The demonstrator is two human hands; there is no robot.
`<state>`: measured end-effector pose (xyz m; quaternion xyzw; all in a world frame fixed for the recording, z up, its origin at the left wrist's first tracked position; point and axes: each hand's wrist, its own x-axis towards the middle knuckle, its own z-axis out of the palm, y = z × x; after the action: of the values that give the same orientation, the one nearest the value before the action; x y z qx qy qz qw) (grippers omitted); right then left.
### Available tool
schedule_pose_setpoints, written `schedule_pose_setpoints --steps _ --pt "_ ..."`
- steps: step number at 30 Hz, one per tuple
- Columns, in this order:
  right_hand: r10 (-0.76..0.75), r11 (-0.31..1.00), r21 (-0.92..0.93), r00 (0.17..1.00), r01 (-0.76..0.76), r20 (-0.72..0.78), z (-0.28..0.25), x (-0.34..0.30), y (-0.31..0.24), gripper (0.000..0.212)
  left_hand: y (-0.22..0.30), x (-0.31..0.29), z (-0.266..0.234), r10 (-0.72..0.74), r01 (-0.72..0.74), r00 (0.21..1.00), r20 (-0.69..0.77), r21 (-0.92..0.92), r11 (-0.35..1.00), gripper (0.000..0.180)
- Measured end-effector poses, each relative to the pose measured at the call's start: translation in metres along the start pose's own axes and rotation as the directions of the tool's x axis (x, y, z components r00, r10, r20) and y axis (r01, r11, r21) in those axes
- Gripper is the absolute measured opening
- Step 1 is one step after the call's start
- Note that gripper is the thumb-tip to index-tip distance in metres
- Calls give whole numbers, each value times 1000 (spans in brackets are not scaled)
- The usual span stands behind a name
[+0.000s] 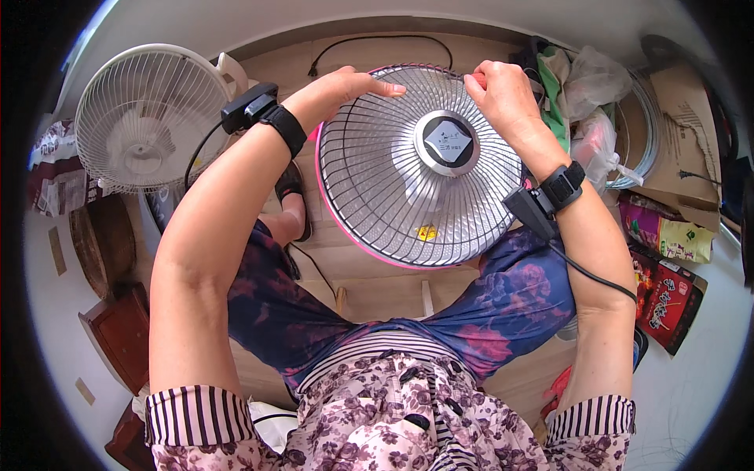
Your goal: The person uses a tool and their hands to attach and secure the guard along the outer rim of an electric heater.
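A round dish heater (369,196) with a pink rim, black wire guard and silver reflector stands upright between my knees. My left hand (353,86) grips its upper left edge, the thumb lying over the wires and the fingers behind the rim. At the upper right edge, my right hand (503,90) is closed around a small red thing (479,79). Only a bit of that shows between the fingers, too little to tell its kind. The back of the heater is hidden.
A white fan (145,118) stands at left beside a round wooden stool (102,243). On the right are plastic bags (597,82), a wire coil (648,133), a cardboard box (683,141) and a red-black box (667,302). A black cord (377,37) lies on the floor beyond the heater.
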<state>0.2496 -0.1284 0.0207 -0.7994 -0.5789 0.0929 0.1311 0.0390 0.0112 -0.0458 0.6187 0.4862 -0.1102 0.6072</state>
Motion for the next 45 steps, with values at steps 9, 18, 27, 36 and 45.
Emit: schedule_pose_setpoints --steps 9,18,27,36,45 --pt "13 1000 13 1000 -14 18 -1 2 2 31 -12 7 0 69 -70 994 -84 -14 997 86" --pt "101 984 149 995 -99 -7 -4 1 12 31 -1 -2 5 49 -47 990 -131 16 999 89" --pt "47 995 91 998 -43 -51 -3 -3 7 32 -5 9 2 27 -31 997 -77 -48 998 83" --pt "92 986 144 995 -85 -38 0 -1 10 31 -14 12 4 68 -72 991 -117 -31 997 80" --pt "186 947 265 983 -181 7 6 -2 20 32 -10 9 10 79 -86 982 -171 -32 996 80"
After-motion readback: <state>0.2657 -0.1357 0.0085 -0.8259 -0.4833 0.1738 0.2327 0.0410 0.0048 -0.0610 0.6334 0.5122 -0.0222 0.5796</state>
